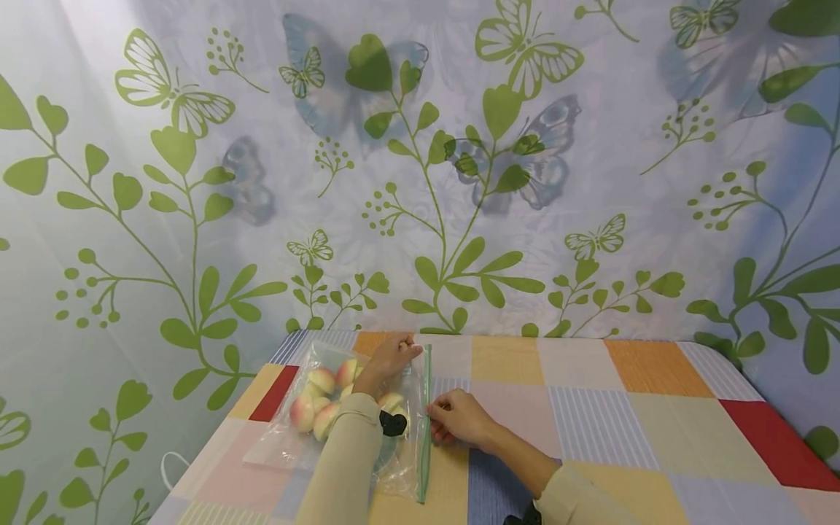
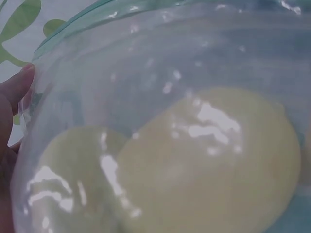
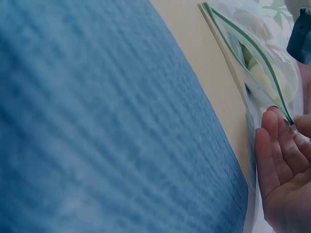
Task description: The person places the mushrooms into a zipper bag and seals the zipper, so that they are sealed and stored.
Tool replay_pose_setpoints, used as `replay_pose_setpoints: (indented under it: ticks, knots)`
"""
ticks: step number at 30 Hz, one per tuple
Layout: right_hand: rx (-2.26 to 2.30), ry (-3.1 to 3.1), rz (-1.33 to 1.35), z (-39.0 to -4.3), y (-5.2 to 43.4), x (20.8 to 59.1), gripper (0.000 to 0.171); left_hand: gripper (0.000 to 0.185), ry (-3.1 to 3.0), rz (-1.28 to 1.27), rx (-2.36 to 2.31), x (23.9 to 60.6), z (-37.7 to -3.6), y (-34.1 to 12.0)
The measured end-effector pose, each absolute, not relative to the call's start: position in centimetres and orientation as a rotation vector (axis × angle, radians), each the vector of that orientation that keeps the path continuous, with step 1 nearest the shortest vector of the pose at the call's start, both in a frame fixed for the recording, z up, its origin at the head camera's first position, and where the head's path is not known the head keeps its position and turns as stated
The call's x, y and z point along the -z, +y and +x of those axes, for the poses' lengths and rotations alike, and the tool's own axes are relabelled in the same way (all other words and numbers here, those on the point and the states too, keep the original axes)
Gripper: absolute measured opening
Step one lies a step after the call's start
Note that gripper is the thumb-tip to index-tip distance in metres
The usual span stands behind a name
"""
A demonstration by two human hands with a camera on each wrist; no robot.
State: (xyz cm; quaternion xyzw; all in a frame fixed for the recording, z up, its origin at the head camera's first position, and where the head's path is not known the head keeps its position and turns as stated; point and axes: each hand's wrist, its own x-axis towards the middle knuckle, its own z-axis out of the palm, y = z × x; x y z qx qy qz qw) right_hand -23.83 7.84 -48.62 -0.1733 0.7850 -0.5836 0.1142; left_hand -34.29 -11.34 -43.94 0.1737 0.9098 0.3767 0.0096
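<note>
A clear zip bag [image 1: 410, 459] with a green zip strip lies on the table, its strip on the right side. Several yellow-and-red peaches [image 1: 324, 419] are inside; two pale ones [image 2: 209, 165] fill the left wrist view behind the plastic. My left hand [image 1: 392, 357] reaches over the bag and pinches its edge near the strip's far end. Halfway along the strip, my right hand [image 1: 461, 415] pinches the green edge between thumb and fingers. The zip strip [image 3: 265, 63] is parted beyond the right fingers in the right wrist view, leaving a gap at the mouth.
A patchwork cloth [image 1: 577, 423] in coloured squares covers the table. Behind the table hangs a curtain [image 1: 407, 182] with green leaves and butterflies. A white cord loop [image 1: 172, 467] shows beside the table's left edge.
</note>
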Motion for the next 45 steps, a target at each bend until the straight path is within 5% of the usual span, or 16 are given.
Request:
replay_pose_setpoints:
  ticks: [45]
  knots:
    - [1.703,2.203,-0.415,-20.3,7.5,48.4,0.020,0.021,2.820,0.611,-1.294,44.8,-34.8,-11.5]
